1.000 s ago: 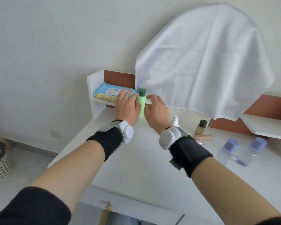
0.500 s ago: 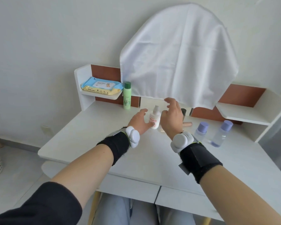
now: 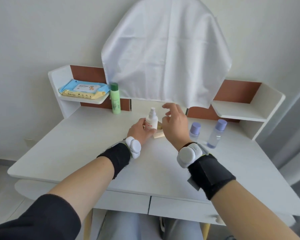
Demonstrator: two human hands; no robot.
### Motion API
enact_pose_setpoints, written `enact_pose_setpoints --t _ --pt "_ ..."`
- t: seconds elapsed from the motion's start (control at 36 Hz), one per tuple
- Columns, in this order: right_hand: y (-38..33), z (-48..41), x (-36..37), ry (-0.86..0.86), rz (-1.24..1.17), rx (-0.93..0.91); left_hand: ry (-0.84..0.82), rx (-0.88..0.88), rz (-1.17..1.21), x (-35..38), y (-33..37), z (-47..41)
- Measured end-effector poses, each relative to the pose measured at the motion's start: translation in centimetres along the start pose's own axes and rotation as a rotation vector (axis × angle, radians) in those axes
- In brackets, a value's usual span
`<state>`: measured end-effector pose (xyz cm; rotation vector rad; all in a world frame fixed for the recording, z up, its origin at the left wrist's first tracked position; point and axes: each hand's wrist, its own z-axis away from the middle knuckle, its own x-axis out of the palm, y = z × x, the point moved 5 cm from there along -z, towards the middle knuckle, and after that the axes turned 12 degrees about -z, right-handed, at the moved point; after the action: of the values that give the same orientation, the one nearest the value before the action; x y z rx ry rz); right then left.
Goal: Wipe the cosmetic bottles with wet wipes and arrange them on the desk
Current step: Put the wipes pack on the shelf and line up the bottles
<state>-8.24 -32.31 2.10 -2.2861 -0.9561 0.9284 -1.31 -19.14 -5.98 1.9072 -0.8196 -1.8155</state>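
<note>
My left hand (image 3: 140, 131) grips a small white spray bottle (image 3: 151, 120) with a red label, upright at the middle of the white desk (image 3: 80, 146). My right hand (image 3: 175, 125) hovers just right of it, fingers spread and loosely curled, holding nothing. A green bottle (image 3: 115, 98) stands at the back left by the shelf. Two clear bottles with lilac caps (image 3: 194, 129) (image 3: 216, 133) stand to the right. A beige tube (image 3: 158, 135) lies partly hidden behind my hands. A pack of wet wipes (image 3: 83, 89) lies on the left shelf.
A white cloth (image 3: 164, 54) drapes over something at the back of the desk. A bare shelf (image 3: 239, 111) sits at the right back. Drawers run under the desk's front edge, and my knees show below.
Both hands left the green bottle standing at the back left and moved to the white spray bottle. My left hand has taken hold of it; my right hand has lifted slightly off it.
</note>
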Motion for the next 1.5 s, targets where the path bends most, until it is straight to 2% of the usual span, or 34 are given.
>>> enact_pose_setpoints --t 0.08,0.17,0.25,0.31,0.39,0.44,0.53,0.58,0.78,0.92,1.03,1.14,1.39,1.5 --pt "-1.3 -0.2 -2.4 0.067 -0.061 -0.069 0.046 0.011 0.074 -0.2 0.4 0.1" --pt "-2.3 0.0 -4.9 0.117 -0.025 -0.120 0.262 0.004 0.036 -1.3 1.4 1.2" --pt "-1.9 -0.2 -6.7 0.134 0.091 -0.077 0.473 0.058 0.069 -2.7 3.1 2.8" --pt "-1.1 0.3 -7.6 0.091 0.185 -0.005 0.502 0.132 0.080 -2.9 4.5 4.4" --pt "1.2 0.9 -8.1 -0.075 0.308 0.201 0.416 0.257 0.060 -1.7 6.3 5.4" --pt "2.3 1.4 -8.2 -0.177 0.350 0.292 0.275 0.309 0.076 -0.4 7.3 5.9" --pt "2.6 2.0 -8.5 -0.255 0.309 0.345 -0.015 0.348 0.065 2.0 8.7 7.0" --pt "2.4 2.1 -8.7 -0.268 0.270 0.337 -0.143 0.372 0.056 3.4 9.2 7.6" --pt "0.8 1.1 -7.1 -0.424 0.047 0.296 -0.270 0.308 0.030 3.4 8.5 6.9" --pt "-1.3 0.3 -4.3 -0.557 -0.124 0.303 -0.359 0.273 0.216 0.6 5.9 6.7" --pt "-2.7 -0.2 -1.7 -0.624 -0.204 0.303 -0.279 0.260 0.258 -1.8 3.1 6.4" --pt "-4.1 -1.0 1.7 -0.629 -0.286 0.313 -0.192 0.165 0.271 -3.7 -0.9 5.1" --pt "-4.9 -3.4 9.4 -0.588 -0.140 0.243 0.040 0.032 0.054 -6.8 -7.8 1.6" --pt "-4.8 -4.5 12.3 -0.604 -0.114 0.219 0.072 -0.011 -0.017 -7.2 -9.4 -0.4"
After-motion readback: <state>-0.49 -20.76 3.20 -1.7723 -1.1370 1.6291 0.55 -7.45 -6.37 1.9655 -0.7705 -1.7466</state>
